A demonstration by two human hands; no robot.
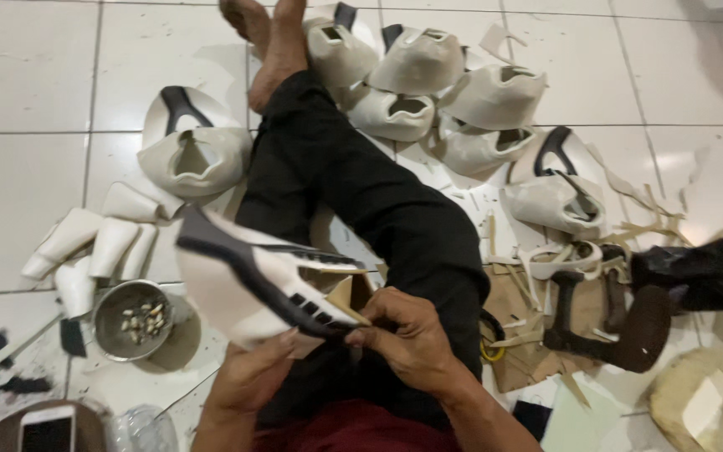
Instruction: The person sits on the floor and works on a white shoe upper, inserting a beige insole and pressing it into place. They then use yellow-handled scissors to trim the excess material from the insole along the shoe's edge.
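Note:
I sit on a white tiled floor with my legs in black trousers (pixel 353 184) stretched out ahead. Both hands hold a white shoe upper with black trim (pixel 253 280) over my lap. My left hand (pixel 248 377) cups it from below. Fingers of my right hand (pixel 403 335) pinch its near edge by the black trim, where a tan lining piece (pixel 349 295) shows.
Several white shoe uppers (pixel 416 63) lie around my feet, one more (pixel 194 155) at left with white pieces (pixel 94 243). A metal bowl of small bits (pixel 133 321) and a phone (pixel 46 429) lie near left. Cardboard, scraps and black pieces (pixel 612 326) lie at right.

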